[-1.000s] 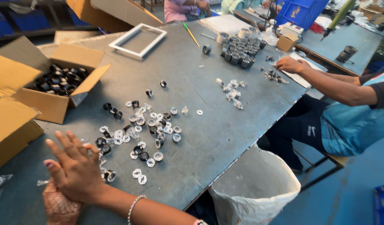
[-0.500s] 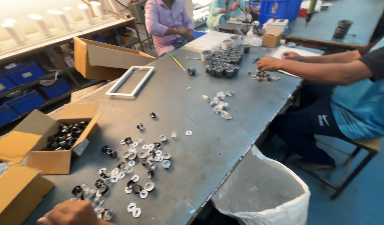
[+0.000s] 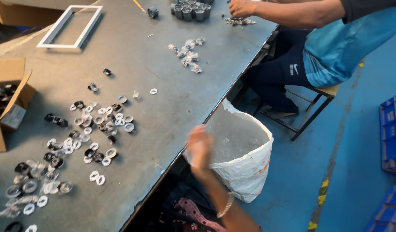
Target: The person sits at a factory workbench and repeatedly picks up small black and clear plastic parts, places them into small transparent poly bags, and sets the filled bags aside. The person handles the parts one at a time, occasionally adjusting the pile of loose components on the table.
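Hand (image 3: pixel 199 148), right one I think, blurred over white sack (image 3: pixel 245 172) by table (image 3: pixel 163 86) edge, grip unclear; most rings (image 3: pixel 84 137) left of sack unsorted imo.

A white rectangular frame (image 3: pixel 70 26) lay far left on the grey table (image 3: pixel 137 64). Grey cylindrical parts (image 3: pixel 188 10) clustered at the far edge. A cardboard box (image 3: pixel 9 103) sat left.

matt grey metal table (image 3: pixel 163 73), woven plastic sack (image 3: pixel 245 172), glossy plastic rings (image 3: pixel 99 124)
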